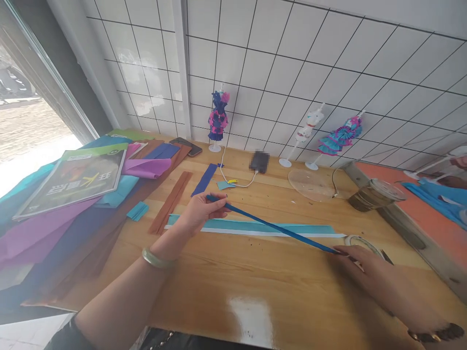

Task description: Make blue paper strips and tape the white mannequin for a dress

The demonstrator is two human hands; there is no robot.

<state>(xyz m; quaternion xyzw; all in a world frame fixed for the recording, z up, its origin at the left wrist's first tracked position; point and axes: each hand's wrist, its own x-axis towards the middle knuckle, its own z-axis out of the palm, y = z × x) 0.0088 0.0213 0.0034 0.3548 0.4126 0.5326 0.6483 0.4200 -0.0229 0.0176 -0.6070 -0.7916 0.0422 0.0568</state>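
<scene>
A narrow blue paper strip (279, 228) stretches taut between my two hands above the wooden table. My left hand (200, 211) pinches its left end. At the other end, my right hand (359, 260) grips the strip close to the tabletop. Behind and partly under it lies a wider teal strip (302, 228) with white tape along its near edge. A roll of tape (365, 243) is just beyond my right hand, partly hidden by it. Left of my left hand lie a brown folded strip (171, 201) and a dark blue strip (204, 180).
Coloured paper sheets and a magazine (78, 177) are heaped at the left. Paper-dressed figures on stands (218, 119) line the tiled wall. A phone (188, 146), a clear disc (310, 184), a white cable (237, 184) and a tin (375, 194) sit farther back.
</scene>
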